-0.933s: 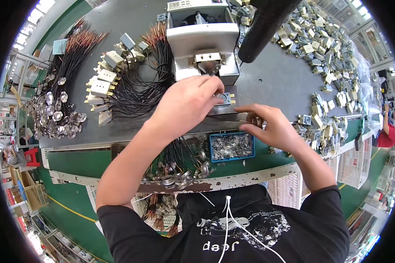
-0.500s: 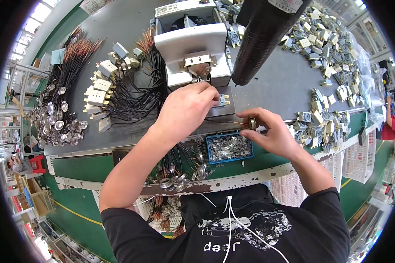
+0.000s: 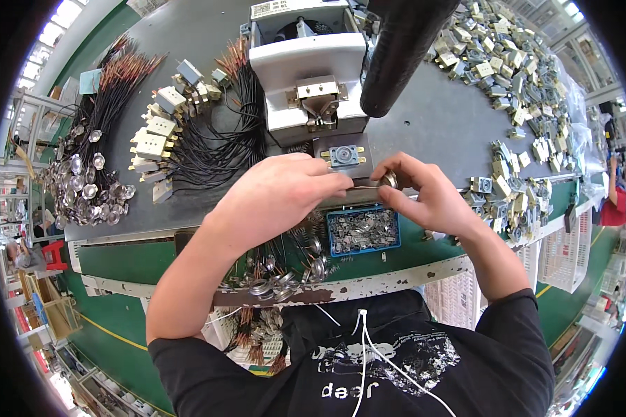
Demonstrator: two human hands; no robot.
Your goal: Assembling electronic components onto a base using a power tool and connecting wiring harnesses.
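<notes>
A small round metal part (image 3: 389, 181) sits between the thumb and fingers of my right hand (image 3: 428, 198). From it a thin wire (image 3: 365, 187) runs left to the pinched fingertips of my left hand (image 3: 278, 194), which grip its other end. Just beyond my fingers, a grey block (image 3: 344, 156) with yellow metal tabs lies on the plate before the machine. The white benchtop machine (image 3: 307, 66) stands behind that block. Below my hands is a blue tray (image 3: 364, 253) filled with small metal pieces.
Black wires with cream-and-grey blocks (image 3: 153, 144) lie to the left, beside a bundle with round metal ends (image 3: 83, 184). More round metal parts (image 3: 278, 283) lie at the front edge. A thick black tube (image 3: 400, 66) slants overhead. Grey-and-cream blocks (image 3: 490, 69) are heaped right.
My left hand has drawn back from the machine toward me and now pinches the wire. The grey block has come into fuller view. My right hand has shifted slightly left and away from me.
</notes>
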